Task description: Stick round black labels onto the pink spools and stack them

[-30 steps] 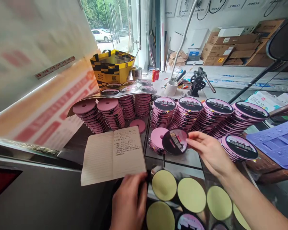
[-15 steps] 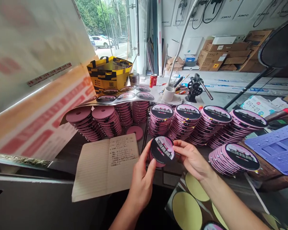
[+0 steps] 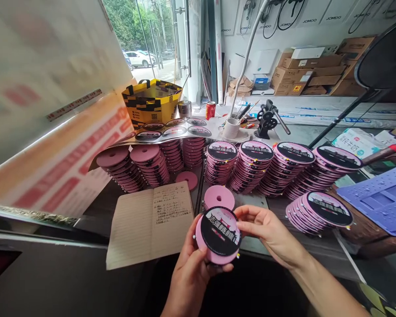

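In my left hand (image 3: 193,268) is a pink foam line spool (image 3: 214,259), tilted towards me, with small white and yellow pin heads at its rim. A round black-and-pink printed label (image 3: 221,235) lies over its face, and pink shows along the left and lower edges. My right hand (image 3: 264,231) pinches at the label's upper right edge with thumb and forefinger. Just behind the held spool, a bare pink spool (image 3: 219,198) with a centre hole lies on the table. Whether the label is stuck down all over cannot be seen.
Stacks of labelled spools (image 3: 255,169) stand to the right, and unlabelled stacks (image 3: 145,165) to the left. An open notebook (image 3: 148,226) lies left of my hands. Behind are a label sheet (image 3: 173,131), a yellow bag (image 3: 153,103), a red can (image 3: 210,110) and a black hand-cranked winder (image 3: 270,119).
Both hands have come lower and nearer with the label, which now lies over the spool in my left hand. The sheet with yellow circles has shifted to the lower right corner.
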A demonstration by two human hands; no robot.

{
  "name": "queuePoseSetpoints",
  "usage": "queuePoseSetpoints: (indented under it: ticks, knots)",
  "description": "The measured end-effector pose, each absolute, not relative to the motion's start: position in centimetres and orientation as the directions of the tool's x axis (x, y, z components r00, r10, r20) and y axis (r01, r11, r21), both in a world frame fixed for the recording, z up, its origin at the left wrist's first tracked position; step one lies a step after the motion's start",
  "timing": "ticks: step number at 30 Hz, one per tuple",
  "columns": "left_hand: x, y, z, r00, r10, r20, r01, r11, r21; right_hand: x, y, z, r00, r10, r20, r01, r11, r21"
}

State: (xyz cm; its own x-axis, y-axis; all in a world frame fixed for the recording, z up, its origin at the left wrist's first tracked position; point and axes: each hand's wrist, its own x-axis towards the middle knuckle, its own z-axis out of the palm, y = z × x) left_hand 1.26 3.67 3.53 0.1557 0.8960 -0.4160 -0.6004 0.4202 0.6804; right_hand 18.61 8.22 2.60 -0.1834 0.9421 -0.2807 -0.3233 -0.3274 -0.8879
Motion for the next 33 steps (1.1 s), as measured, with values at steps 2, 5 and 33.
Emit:
queuePoseSetpoints:
  ticks: [2, 5, 33]
  knots:
    - [1.0, 3.2, 3.5, 0.163, 0.888, -0.429, -0.609, 0.433, 0.664, 18.9, 7.9, 3.0, -0.194, 0.946, -0.258, -0.243, -0.302, -0.922]
    - [0.6, 2.6, 3.4, 0.184, 0.874, -0.449, -0.615, 0.459, 0.641, 19.3, 7.6, 3.6, -0.214, 0.938, -0.271, -0.189, -0.312, -0.931]
    - [-0.4, 1.1, 2.1, 0.416, 0.814, -0.405, -0.584, 0.581, 0.568, 18.4, 6.7, 4.1, -0.340, 0.891, -0.300, -0.079, -0.345, -0.935]
